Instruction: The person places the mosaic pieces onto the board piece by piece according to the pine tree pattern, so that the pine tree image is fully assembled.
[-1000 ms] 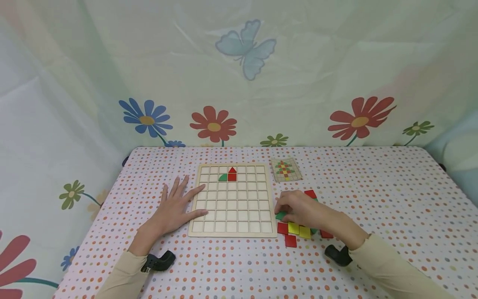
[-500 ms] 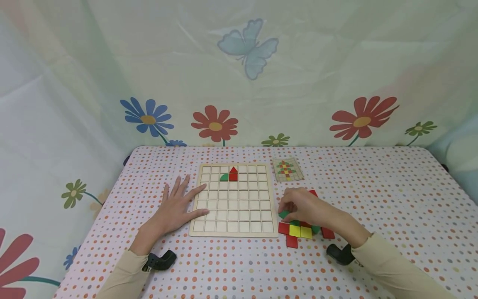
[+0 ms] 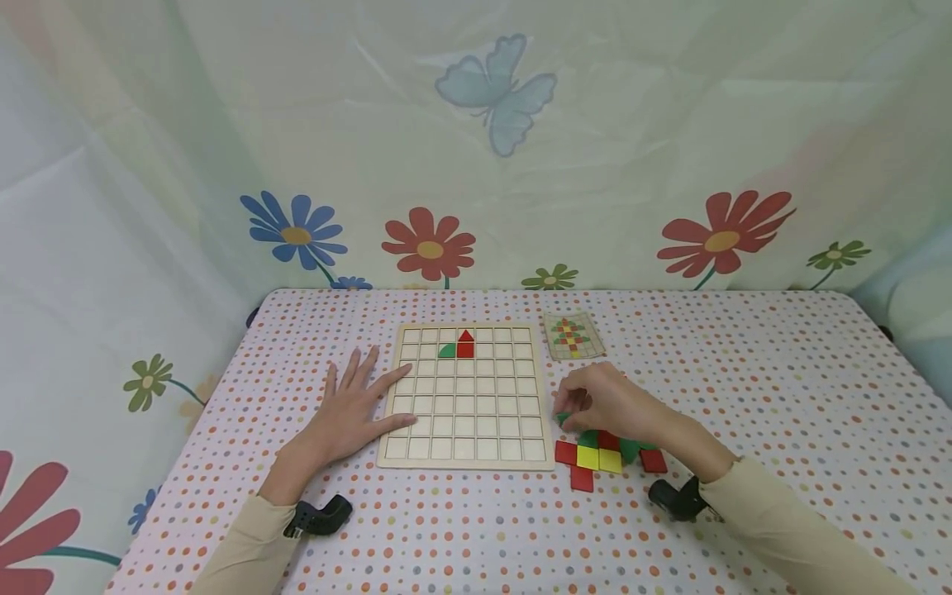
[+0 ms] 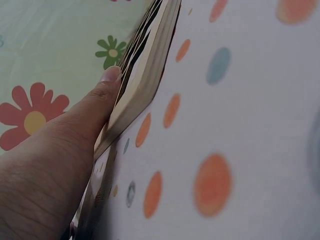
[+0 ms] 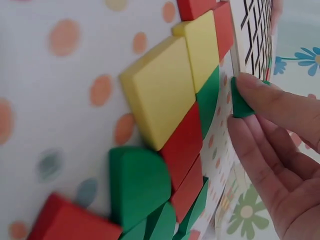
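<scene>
A wooden grid board (image 3: 454, 427) lies flat on the table. Near its top sit a red triangle (image 3: 466, 336), a red square (image 3: 464, 350) and a green quarter-circle (image 3: 448, 351). My left hand (image 3: 345, 421) is spread flat at the board's left side, thumb and index finger resting on its edge. Right of the board, my right hand (image 3: 606, 402) pinches a green tile (image 5: 241, 100) between thumb and fingers. The tile's full shape is hidden by the fingers. Under and before this hand lie loose tiles, among them a yellow square (image 5: 162, 90) and a green quarter-circle (image 5: 137, 182).
A small pattern card (image 3: 574, 336) showing a tree of coloured shapes lies beyond my right hand. A red tile (image 3: 582, 478) lies nearest the front of the pile. The dotted tablecloth (image 3: 461, 529) covers the table, with a printed curtain (image 3: 580, 165) behind.
My right hand has lifted slightly from the pile with the green tile in its fingers, uncovering more tiles beneath. My left hand has stayed on the board.
</scene>
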A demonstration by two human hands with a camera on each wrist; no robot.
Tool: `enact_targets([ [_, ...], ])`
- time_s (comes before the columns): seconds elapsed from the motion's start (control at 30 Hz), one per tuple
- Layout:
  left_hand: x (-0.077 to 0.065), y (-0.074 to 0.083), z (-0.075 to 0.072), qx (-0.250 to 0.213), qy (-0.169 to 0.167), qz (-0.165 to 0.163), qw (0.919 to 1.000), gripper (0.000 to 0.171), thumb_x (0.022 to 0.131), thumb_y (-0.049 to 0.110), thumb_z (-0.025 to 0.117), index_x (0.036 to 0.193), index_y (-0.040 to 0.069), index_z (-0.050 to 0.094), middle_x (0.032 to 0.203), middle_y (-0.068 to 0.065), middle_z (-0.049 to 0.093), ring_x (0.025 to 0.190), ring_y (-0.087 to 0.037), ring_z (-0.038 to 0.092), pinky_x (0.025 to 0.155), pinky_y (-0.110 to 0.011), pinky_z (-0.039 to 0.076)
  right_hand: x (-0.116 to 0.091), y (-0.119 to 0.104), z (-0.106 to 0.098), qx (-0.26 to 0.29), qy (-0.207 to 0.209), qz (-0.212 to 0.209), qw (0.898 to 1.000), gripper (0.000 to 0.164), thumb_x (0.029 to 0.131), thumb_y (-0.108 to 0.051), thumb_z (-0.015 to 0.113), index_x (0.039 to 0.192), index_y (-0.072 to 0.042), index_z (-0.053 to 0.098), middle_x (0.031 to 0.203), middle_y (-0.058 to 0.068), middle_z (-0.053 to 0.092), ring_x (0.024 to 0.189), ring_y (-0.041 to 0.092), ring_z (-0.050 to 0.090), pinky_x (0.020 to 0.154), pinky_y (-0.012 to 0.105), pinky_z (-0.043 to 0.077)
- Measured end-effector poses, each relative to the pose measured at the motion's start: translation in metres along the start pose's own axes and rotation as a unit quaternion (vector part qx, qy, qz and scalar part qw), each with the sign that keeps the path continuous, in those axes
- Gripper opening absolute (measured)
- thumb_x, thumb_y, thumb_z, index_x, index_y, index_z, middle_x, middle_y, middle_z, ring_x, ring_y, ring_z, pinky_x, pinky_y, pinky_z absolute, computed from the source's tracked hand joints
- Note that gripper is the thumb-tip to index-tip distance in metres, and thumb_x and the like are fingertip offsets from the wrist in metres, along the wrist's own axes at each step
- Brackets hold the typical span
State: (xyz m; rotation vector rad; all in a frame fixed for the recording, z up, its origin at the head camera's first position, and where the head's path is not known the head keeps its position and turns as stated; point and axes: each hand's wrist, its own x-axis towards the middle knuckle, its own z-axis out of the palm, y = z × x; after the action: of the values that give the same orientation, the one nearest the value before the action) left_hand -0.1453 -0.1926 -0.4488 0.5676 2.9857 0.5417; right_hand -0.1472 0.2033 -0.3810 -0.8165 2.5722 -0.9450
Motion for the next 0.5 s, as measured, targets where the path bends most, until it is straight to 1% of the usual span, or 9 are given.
enact_targets([
  [0.17,0.000,0.000,0.001,-0.001,-0.004,-0.003,1.0000,0.082,0.092,0.065,0.067,0.161,0.028,0.044,0.173,-0.023,0.012,0.159,-0.048,0.000,0.120,-0.075,-0.003,0.016,0.000,0.003,-0.010,0.047,-0.013,0.999,0.016,0.081,0.002,0.088,0.090,-0.007,0.078,0.086,-0.003,0.073,0.077,0.010,0.063,0.070,0.025,0.057],
  [0.27,0.001,0.001,0.001,0.000,-0.007,-0.008,0.9999,0.082,0.092,0.066,0.066,0.161,0.029,0.044,0.173,-0.022,0.011,0.159,-0.047,-0.001,0.120,-0.074,-0.004,0.030,-0.002,0.003,-0.005,0.072,-0.017,0.997,0.014,0.083,0.002,0.086,0.094,-0.004,0.080,0.091,0.000,0.076,0.081,0.014,0.067,0.073,0.026,0.059],
  [0.37,0.002,0.001,0.001,-0.001,-0.011,-0.010,0.9999,0.083,0.092,0.067,0.066,0.162,0.029,0.043,0.174,-0.022,0.010,0.159,-0.047,-0.002,0.120,-0.074,-0.005,0.045,-0.006,0.004,0.009,0.087,-0.012,0.996,0.013,0.086,0.003,0.083,0.098,-0.002,0.081,0.094,0.003,0.077,0.085,0.017,0.069,0.076,0.029,0.060],
  [0.5,0.001,-0.001,0.000,0.003,-0.007,-0.010,0.9999,0.082,0.092,0.066,0.066,0.162,0.029,0.043,0.173,-0.022,0.011,0.159,-0.048,-0.001,0.120,-0.074,-0.003,0.069,-0.012,0.007,0.025,0.100,-0.008,0.995,0.013,0.089,0.003,0.081,0.101,0.000,0.081,0.096,0.006,0.078,0.086,0.020,0.071,0.079,0.034,0.061],
])
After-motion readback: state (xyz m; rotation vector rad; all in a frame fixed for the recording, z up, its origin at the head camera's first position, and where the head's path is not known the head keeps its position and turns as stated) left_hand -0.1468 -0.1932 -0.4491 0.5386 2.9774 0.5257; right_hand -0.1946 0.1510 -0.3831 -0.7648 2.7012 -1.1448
